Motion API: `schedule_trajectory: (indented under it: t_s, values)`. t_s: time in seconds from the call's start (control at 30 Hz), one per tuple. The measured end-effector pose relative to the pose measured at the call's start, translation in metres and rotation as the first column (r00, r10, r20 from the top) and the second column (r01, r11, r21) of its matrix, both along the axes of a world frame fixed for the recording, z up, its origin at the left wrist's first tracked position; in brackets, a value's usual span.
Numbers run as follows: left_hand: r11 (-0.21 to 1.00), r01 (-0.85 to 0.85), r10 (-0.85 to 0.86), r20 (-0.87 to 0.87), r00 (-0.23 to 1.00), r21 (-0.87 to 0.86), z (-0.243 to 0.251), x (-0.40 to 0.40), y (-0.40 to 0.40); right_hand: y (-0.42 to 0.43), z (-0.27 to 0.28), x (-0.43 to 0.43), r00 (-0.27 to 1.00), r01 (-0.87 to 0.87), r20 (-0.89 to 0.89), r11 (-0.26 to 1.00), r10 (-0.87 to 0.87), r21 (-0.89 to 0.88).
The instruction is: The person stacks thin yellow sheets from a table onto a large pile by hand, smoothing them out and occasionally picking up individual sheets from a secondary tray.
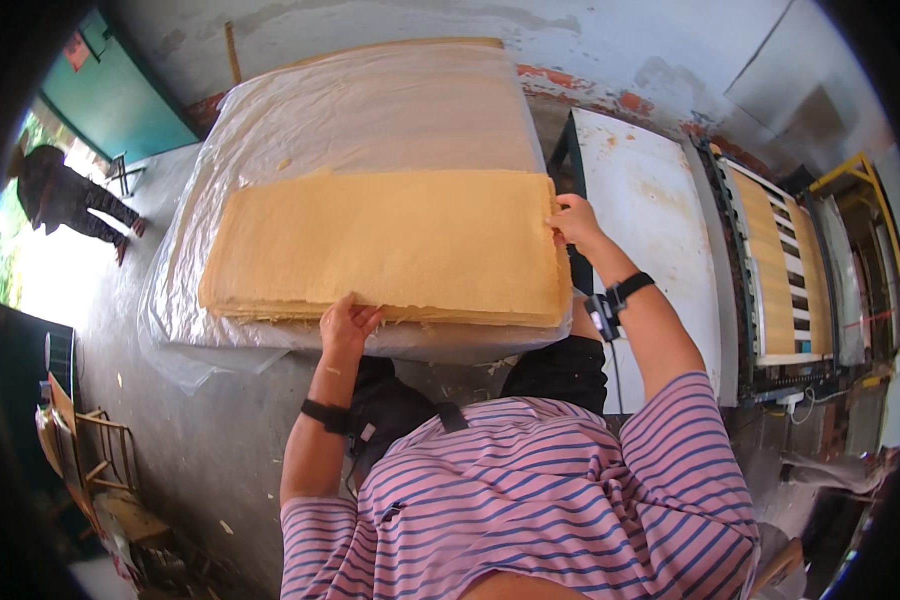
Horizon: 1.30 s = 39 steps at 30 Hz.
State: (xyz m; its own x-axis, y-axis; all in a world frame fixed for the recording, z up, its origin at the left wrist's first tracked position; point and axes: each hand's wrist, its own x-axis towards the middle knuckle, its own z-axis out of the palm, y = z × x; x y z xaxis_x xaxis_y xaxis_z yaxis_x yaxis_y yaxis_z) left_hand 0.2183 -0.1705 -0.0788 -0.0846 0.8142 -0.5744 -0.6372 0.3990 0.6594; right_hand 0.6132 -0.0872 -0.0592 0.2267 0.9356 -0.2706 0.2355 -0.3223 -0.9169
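Observation:
A stack of yellow-tan rectangular sheets (390, 240), frayed at the rims, lies on a large pile covered with clear plastic sheeting (375, 105). My left hand (349, 322) is at the stack's near long edge, left of its middle, with thumb and fingertips on the edge of the upper layers. At the right short edge, near the far corner, my right hand (576, 221) pinches the sheet edge between thumb and fingers. Whether one sheet or several lie between the fingers cannot be told. The top sheet lies flat. Both wrists wear black straps with small devices.
Right of the pile stands a white-topped table (645, 225), with a slatted conveyor machine (780, 262) beyond it. A person (67, 195) stands near the doorway at left. A wooden chair (109, 457) is at lower left; a wall (435, 19) runs behind the pile.

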Motion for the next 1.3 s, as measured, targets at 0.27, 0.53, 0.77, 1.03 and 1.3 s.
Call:
schedule_trajectory:
  t_s: [0.27, 0.53, 0.77, 1.03, 1.3]
  values:
    - [0.992, 0.085, -0.101, -0.176, 0.979, -0.092, 0.004, 0.002, -0.003, -0.007, 0.001, -0.007, 0.790, -0.018, 0.612, 0.998, -0.019, 0.055]
    - [0.924, 0.373, -0.376, -0.018, 0.926, -0.086, 0.016, 0.015, -0.030, -0.034, -0.026, 0.030, 0.775, -0.080, 0.619, 0.951, -0.129, 0.298]
    - [0.755, 0.655, -0.656, -0.033, 0.754, -0.043, 0.034, 0.082, -0.043, -0.186, -0.076, 0.099, 0.601, 0.166, 0.799, 0.975, 0.020, -0.150]
    - [0.553, 0.832, -0.831, -0.096, 0.547, -0.048, 0.064, 0.146, -0.029, -0.291, -0.104, 0.104, 0.669, 0.324, 0.732, 0.837, 0.126, -0.440]
    - [0.495, 0.866, -0.857, -0.210, 0.471, -0.075, 0.069, 0.178, -0.030, -0.302, -0.122, 0.099, 0.562, 0.446, 0.825, 0.818, 0.060, -0.364]
